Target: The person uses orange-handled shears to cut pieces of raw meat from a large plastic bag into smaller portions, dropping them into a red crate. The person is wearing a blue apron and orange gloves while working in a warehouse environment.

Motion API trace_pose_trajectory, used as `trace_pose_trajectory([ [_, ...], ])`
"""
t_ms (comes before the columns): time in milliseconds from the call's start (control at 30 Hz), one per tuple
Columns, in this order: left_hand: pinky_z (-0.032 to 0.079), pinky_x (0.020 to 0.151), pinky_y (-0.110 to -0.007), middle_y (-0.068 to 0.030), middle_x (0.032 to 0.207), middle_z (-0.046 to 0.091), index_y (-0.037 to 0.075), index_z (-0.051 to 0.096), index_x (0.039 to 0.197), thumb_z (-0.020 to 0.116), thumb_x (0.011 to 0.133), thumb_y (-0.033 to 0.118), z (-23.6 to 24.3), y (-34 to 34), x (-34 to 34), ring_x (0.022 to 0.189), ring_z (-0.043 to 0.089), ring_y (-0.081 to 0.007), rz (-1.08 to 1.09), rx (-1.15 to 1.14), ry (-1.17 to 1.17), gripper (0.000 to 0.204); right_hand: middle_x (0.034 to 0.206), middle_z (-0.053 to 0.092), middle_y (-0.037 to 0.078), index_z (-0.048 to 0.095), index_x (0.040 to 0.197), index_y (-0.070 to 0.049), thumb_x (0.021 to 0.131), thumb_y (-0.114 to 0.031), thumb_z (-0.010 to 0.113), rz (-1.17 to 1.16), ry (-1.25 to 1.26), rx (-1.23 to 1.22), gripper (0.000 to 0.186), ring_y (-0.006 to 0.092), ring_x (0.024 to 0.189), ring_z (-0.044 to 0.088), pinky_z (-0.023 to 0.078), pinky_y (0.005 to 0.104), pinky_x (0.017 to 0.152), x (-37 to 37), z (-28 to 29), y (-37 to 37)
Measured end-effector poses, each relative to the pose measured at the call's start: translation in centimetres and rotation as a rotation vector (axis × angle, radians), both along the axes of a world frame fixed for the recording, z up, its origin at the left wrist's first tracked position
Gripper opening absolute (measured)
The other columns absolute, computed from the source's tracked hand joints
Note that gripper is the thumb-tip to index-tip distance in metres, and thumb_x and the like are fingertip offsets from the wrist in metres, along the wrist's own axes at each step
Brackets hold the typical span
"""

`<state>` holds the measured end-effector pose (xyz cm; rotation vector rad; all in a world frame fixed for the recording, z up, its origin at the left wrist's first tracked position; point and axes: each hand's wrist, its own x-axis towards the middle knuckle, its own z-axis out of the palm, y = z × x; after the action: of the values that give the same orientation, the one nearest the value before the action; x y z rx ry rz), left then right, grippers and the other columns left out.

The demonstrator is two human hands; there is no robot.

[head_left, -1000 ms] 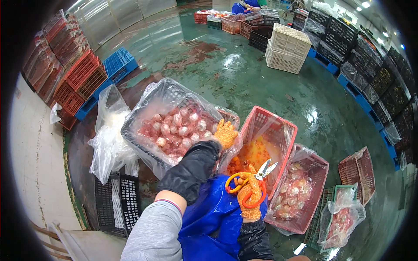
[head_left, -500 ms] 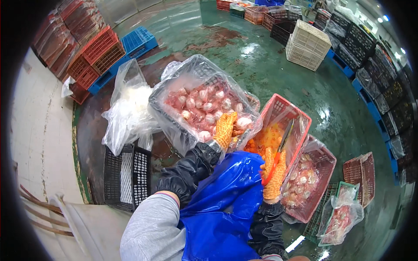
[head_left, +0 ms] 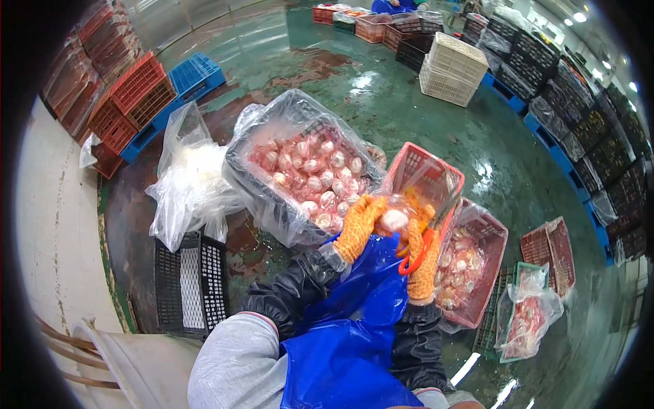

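Here we are with both orange-gloved hands close together, and the pale round piece point(head_left: 394, 219) sits right between them, just above the blue apron point(head_left: 340, 344). The left hand point(head_left: 360, 225) has it, fingers curled over its ten o'clock side; the thumb is out of sight. Over at four o'clock from the piece, the right hand point(head_left: 422, 262) is wrapped firmly around the orange-red handles of the scissors point(head_left: 426, 249), blades slanting up toward one o'clock. Blade opening? Too blurred to tell. The right fingertips come very near the piece, but whether they touch it, I can't say.

Look around: at ten o'clock from the hands, the plastic-lined black crate point(head_left: 272, 211), loaded with more pale pieces point(head_left: 311, 165) in reddish film. At one o'clock, a red crate point(head_left: 415, 162) with orange bits and plastic inside. At four, a second red crate point(head_left: 492, 255) with pale and reddish pieces. Clear plastic sheeting point(head_left: 196, 177) is bunched between nine and ten.
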<state>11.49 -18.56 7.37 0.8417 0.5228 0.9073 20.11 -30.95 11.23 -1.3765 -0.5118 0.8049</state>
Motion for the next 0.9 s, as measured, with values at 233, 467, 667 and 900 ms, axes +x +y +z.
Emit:
trace_pose_trajectory([
  [233, 0.038, 0.04, -0.02, -0.0025, 0.073, 0.059, 0.006, 0.056, 0.098, 0.053, 0.089, 0.034, 3.8, -3.2, -1.8, 0.051, 0.049, -0.0071, -0.361, 0.409, 0.466, 0.03, 0.073, 0.058, 0.002, 0.051, 0.105, -0.008, 0.084, -0.019, 0.061, -0.055, 0.107, 0.119, 0.026, 0.0095, 0.048, 0.051, 0.038, 0.0209, 0.038, -1.3, -0.5, -0.8],
  [467, 0.026, 0.034, -0.019, 0.0041, 0.054, 0.045, 0.012, 0.054, 0.094, 0.052, 0.087, 0.04, 5.7, -4.4, -2.9, 0.039, 0.036, -0.0047, -0.436, 0.03, 0.319, 0.029, 0.068, 0.054, -0.001, 0.051, 0.104, -0.007, 0.084, -0.02, 0.059, -0.051, -0.373, 0.024, 0.025, 0.0057, 0.044, 0.046, 0.034, 0.0186, 0.036, -1.4, -0.8, -0.7],
  [667, 0.032, 0.031, -0.022, -0.0024, 0.053, 0.051, 0.011, 0.054, 0.085, 0.052, 0.088, 0.038, 3.3, -1.3, -2.3, 0.037, 0.045, -0.0106, 0.031, -0.09, 0.179, 0.027, 0.075, 0.058, 0.003, 0.049, 0.117, -0.004, 0.082, -0.021, 0.063, 0.01, -0.108, 0.051, 0.042, 0.011, 0.056, 0.053, 0.044, 0.0226, 0.051, -0.2, -1.0, -1.1],
  [900, 0.041, 0.04, -0.022, -0.0018, 0.062, 0.055, 0.009, 0.054, 0.093, 0.047, 0.092, 0.027, 3.7, -0.4, -1.5, 0.048, 0.052, -0.0091, 0.214, 0.091, 0.053, 0.02, 0.097, 0.059, 0.012, 0.05, 0.118, 0.0, 0.076, -0.027, 0.069, 0.305, -0.443, -0.161, 0.053, 0.0179, 0.084, 0.055, 0.044, 0.0306, 0.076, -3.4, 3.5, -0.5],
])
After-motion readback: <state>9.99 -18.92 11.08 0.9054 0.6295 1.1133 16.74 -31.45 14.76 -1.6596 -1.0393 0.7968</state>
